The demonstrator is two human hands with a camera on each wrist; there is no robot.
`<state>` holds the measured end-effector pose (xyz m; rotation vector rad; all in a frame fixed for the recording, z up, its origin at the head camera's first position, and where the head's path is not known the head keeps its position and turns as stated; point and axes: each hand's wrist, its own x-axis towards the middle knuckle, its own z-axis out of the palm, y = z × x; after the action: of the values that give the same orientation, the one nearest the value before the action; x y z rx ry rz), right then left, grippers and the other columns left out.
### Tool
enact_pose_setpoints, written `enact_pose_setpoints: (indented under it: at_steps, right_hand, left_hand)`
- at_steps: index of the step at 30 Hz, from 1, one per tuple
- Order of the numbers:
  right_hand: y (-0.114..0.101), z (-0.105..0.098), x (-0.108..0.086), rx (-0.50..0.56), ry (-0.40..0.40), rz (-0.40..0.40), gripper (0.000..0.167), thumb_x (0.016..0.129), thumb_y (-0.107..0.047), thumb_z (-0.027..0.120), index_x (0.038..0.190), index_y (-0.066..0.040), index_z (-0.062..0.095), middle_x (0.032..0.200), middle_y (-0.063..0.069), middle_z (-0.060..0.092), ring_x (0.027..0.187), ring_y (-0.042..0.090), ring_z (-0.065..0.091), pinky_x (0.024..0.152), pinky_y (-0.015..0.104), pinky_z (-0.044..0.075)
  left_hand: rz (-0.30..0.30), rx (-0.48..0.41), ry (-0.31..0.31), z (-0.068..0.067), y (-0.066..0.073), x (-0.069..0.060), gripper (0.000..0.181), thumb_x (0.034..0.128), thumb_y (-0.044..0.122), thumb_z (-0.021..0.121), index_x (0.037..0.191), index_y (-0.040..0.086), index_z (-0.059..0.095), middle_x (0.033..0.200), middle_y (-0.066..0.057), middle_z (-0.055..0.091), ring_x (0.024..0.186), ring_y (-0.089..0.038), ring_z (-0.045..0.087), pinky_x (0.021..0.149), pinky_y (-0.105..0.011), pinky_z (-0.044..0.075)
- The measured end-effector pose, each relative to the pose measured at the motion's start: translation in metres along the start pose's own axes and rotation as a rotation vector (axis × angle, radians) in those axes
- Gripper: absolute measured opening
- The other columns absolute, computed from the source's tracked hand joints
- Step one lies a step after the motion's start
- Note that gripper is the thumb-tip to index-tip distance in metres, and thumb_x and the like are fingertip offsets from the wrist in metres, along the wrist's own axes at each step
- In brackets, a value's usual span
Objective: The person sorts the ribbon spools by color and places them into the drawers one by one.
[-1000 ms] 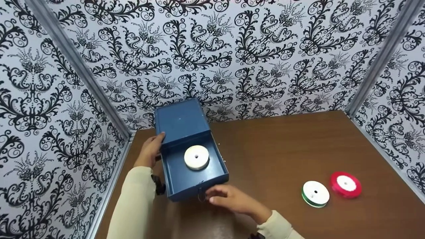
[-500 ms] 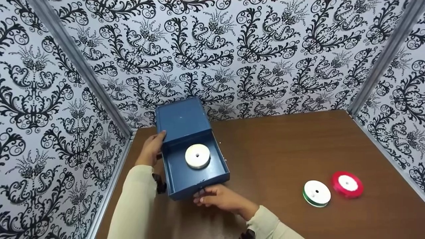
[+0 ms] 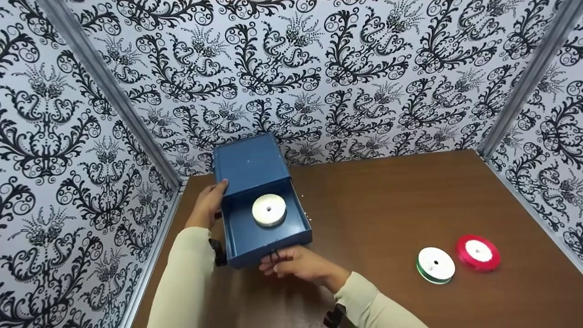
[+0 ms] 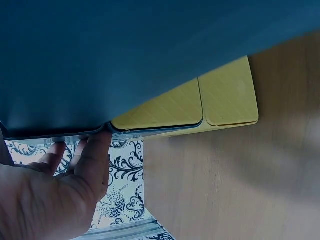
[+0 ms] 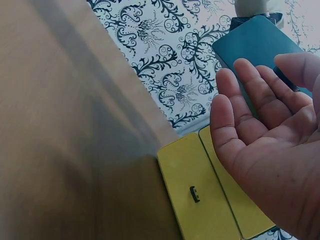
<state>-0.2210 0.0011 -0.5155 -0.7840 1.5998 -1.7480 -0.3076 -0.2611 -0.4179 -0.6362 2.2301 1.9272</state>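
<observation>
Blue box (image 3: 250, 164): It sits on the brown counter (image 3: 364, 205) near the back wall. Its cover goes over the back, and the front of its tray (image 3: 241, 232) sticks out.
White spool (image 3: 262, 214): It lies flat inside the tray.
Left hand (image 3: 209, 202): It grips the box's left side, with the thumb on top and its fingers bent under the edge.
Right hand (image 3: 300, 264): It is at the front of the tray, palm up. Its fingers are a bit bent and well spread from the thumb. I can't tell if they touch the dark loop (image 3: 274, 253) there.
Green-edged spool (image 3: 432, 269) and red spool (image 3: 476, 257): They lie side by side on the right, out of the box.
Tray job: My guess is that this is the sliding step, with one hand steadying and one working the front.
Tray's next move: It seems to need a slow, straight push, so the spool doesn't bump the cover.
</observation>
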Motion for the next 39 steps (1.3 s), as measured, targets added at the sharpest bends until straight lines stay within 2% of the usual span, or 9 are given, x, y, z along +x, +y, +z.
enact_pose_setpoints:
  at_steps: [9,21,23,25,27,30,32,33,39]
  right_hand:
    - [-0.015,-0.009,0.024,0.035,0.087,0.054,0.034,0.091,-0.001,0.055,0.123,0.006,0.065,0.121,0.021,0.067,0.109,0.03,0.066,0.088,0.04,0.054]
    - [-0.023,-0.027,0.064,0.103,0.156,0.085,0.034,0.093,-0.001,0.051,0.123,0.006,0.064,0.119,0.018,0.068,0.11,0.033,0.065,0.089,0.037,0.054]
    - [-0.023,-0.03,0.071,0.104,0.166,0.086,0.034,0.092,-0.001,0.05,0.123,0.005,0.064,0.119,0.017,0.068,0.11,0.033,0.065,0.087,0.036,0.054]
    - [-0.024,-0.032,0.078,0.098,0.176,0.089,0.035,0.092,-0.002,0.049,0.123,0.004,0.064,0.119,0.015,0.068,0.11,0.032,0.065,0.087,0.036,0.053]
    - [-0.026,-0.035,0.083,0.089,0.185,0.09,0.035,0.093,-0.003,0.048,0.124,0.003,0.064,0.12,0.014,0.068,0.112,0.032,0.064,0.089,0.038,0.053]
    - [-0.027,-0.038,0.089,0.088,0.191,0.087,0.036,0.093,-0.004,0.047,0.125,0.002,0.064,0.123,0.018,0.066,0.115,0.035,0.062,0.098,0.048,0.048]
    - [-0.027,-0.04,0.092,0.096,0.189,0.082,0.036,0.093,-0.004,0.047,0.125,0.003,0.063,0.127,0.022,0.063,0.118,0.039,0.059,0.103,0.055,0.043]
    - [-0.028,-0.041,0.094,0.098,0.188,0.082,0.037,0.093,-0.004,0.046,0.126,0.003,0.062,0.129,0.024,0.061,0.119,0.04,0.058,0.104,0.058,0.041]
    - [-0.032,-0.044,0.105,0.096,0.215,0.111,0.038,0.092,-0.003,0.046,0.126,0.001,0.062,0.126,0.015,0.065,0.113,0.03,0.063,0.102,0.058,0.042]
  left_hand:
    - [0.007,0.048,-0.032,-0.003,0.002,0.0,0.073,0.1025,0.048,0.047,0.158,0.008,0.022,0.159,-0.019,0.023,0.143,-0.039,0.028,0.112,-0.051,0.033]
    - [0.006,0.06,-0.027,-0.004,0.0,0.001,0.073,0.1017,0.05,0.047,0.157,0.007,0.025,0.157,-0.021,0.027,0.138,-0.041,0.034,0.11,-0.052,0.035]
    - [0.005,0.06,-0.028,-0.004,0.0,0.0,0.073,0.1016,0.051,0.047,0.157,0.008,0.025,0.153,-0.021,0.032,0.13,-0.039,0.042,0.107,-0.05,0.038]
    - [0.011,0.062,-0.028,-0.004,0.0,0.0,0.073,0.1014,0.051,0.047,0.157,0.009,0.026,0.134,-0.019,0.045,0.103,-0.03,0.054,0.098,-0.046,0.043]
    - [0.017,0.064,-0.035,-0.005,-0.001,-0.001,0.074,0.1016,0.052,0.047,0.157,0.01,0.025,0.13,-0.016,0.046,0.096,-0.024,0.051,0.096,-0.045,0.044]
    - [0.027,0.049,-0.044,-0.003,-0.002,-0.002,0.073,0.1023,0.05,0.047,0.157,0.008,0.024,0.135,-0.02,0.045,0.104,-0.028,0.052,0.1,-0.048,0.044]
    - [0.026,0.037,-0.054,-0.003,-0.002,-0.003,0.073,0.1029,0.049,0.047,0.157,0.006,0.023,0.153,-0.022,0.031,0.13,-0.035,0.041,0.107,-0.053,0.038]
    - [0.024,0.027,-0.054,-0.003,-0.002,-0.003,0.073,0.1031,0.048,0.047,0.157,0.005,0.023,0.154,-0.024,0.029,0.134,-0.037,0.038,0.109,-0.053,0.037]
    - [0.011,0.005,-0.055,-0.004,0.001,-0.002,0.073,0.1038,0.047,0.046,0.157,0.004,0.021,0.154,-0.024,0.03,0.136,-0.038,0.037,0.11,-0.053,0.036]
